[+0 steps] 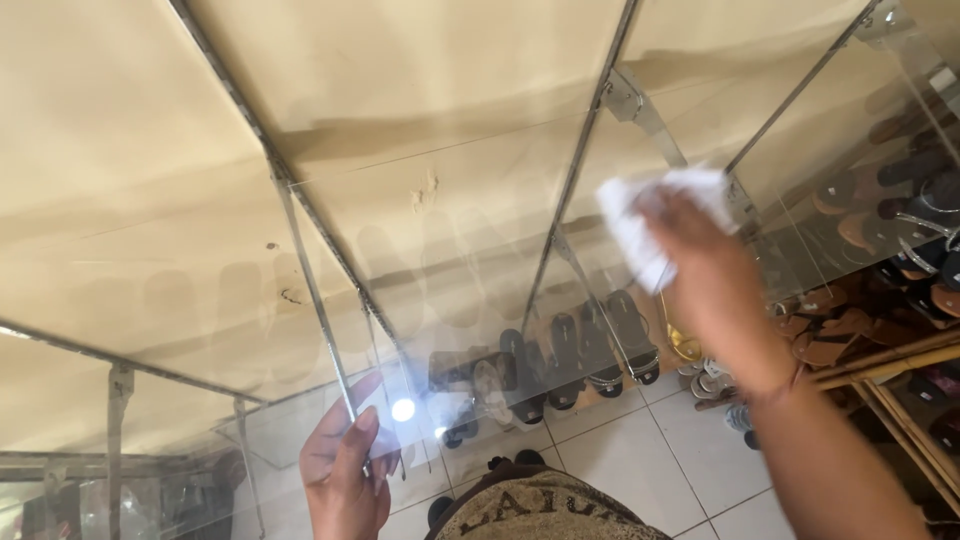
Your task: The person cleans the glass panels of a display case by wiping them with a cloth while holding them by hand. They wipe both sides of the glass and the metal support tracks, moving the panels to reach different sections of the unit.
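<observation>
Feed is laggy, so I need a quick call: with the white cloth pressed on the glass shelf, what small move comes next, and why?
Probably sweep the white cloth leftward along the glass shelf. The right hand presses it at the right end, while hazy smudges show toward the middle. The left hand grips the front edge, which looks enough to steady the pane.

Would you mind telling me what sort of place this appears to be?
Probably a small footwear shop. Glass display shelves on metal brackets line a cream wall, sandals stand in rows on the tiled floor, and the right hand presses a white cloth to the glass.
</observation>
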